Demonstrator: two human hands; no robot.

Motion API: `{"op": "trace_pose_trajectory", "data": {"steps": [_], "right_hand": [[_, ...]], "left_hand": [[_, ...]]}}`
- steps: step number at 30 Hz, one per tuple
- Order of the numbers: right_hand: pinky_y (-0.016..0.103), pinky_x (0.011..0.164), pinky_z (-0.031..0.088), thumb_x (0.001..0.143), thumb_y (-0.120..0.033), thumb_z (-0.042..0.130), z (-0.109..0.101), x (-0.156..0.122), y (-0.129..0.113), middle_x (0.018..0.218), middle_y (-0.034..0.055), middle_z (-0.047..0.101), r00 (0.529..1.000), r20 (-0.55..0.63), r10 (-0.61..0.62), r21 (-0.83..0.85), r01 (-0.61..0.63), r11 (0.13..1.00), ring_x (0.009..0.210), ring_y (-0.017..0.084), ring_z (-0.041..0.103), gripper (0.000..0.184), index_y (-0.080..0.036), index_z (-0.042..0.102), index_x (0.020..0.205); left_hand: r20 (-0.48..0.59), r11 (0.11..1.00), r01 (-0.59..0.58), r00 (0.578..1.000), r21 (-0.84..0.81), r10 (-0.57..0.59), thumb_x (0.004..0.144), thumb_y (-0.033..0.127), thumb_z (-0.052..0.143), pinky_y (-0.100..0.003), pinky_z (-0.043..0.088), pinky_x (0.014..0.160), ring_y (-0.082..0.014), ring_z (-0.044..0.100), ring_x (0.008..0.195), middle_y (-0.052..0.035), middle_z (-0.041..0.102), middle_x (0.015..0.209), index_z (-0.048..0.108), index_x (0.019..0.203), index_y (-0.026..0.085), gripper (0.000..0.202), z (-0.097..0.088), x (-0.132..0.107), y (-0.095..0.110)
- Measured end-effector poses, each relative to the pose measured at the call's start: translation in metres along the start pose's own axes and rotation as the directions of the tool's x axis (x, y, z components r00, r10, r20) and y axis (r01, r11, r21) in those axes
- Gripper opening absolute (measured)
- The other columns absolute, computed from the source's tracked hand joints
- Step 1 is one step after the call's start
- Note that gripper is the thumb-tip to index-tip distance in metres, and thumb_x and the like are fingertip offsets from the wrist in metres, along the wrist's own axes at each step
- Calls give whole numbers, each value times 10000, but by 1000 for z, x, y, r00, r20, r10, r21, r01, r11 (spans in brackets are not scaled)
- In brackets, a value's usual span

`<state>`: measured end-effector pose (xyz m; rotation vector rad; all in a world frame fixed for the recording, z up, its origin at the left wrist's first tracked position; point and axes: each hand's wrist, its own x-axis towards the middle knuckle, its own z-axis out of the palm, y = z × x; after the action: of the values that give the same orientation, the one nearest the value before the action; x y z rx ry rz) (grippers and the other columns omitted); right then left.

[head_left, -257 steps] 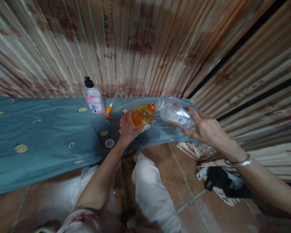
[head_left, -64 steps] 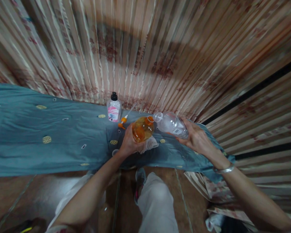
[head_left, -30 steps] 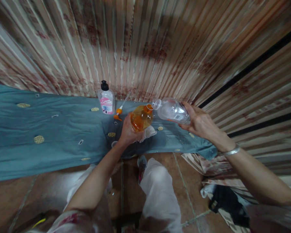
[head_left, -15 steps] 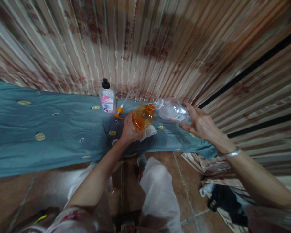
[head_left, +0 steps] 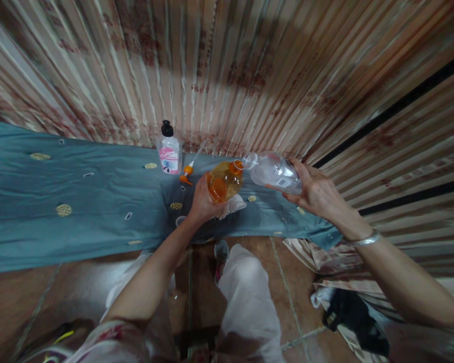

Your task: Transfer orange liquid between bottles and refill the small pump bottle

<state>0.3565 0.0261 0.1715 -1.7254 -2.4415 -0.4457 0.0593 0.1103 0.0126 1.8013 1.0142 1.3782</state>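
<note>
My left hand is wrapped round an orange see-through bottle, which leans to the right with its open neck up. My right hand grips the base end of a clear plastic bottle, tipped almost flat. The clear bottle's neck meets the orange bottle's mouth; whether liquid passes between them I cannot make out. Left of the orange bottle lies an orange pump head with a thin dip tube. A crumpled white tissue or cloth shows below the orange bottle.
A clear bottle with a black cap and pink label stands on the blue-green cloth. A small round whitish cap lies near my left wrist. Pleated curtains hang behind. Dark and white items lie on the tiled floor.
Both hands keep their grip, and the two bottles stay mouth to mouth. The whole view has shifted very slightly; nothing else has visibly moved.
</note>
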Motion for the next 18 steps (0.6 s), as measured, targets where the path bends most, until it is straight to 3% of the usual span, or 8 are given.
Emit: {"op": "trace_pose_trajectory", "data": {"steps": [18], "right_hand": [[586, 1033, 536, 900, -455, 658, -4, 1, 0, 1417, 221, 617, 1000, 3, 3, 0, -3, 1000, 1262, 423, 623, 864, -155, 292, 1622]], "left_hand": [[-19, 1000, 16, 1000, 7, -16, 552, 232, 914, -597, 478, 1140, -378, 621, 1256, -122, 649, 1297, 515, 1313, 236, 859, 0, -2, -8]]}}
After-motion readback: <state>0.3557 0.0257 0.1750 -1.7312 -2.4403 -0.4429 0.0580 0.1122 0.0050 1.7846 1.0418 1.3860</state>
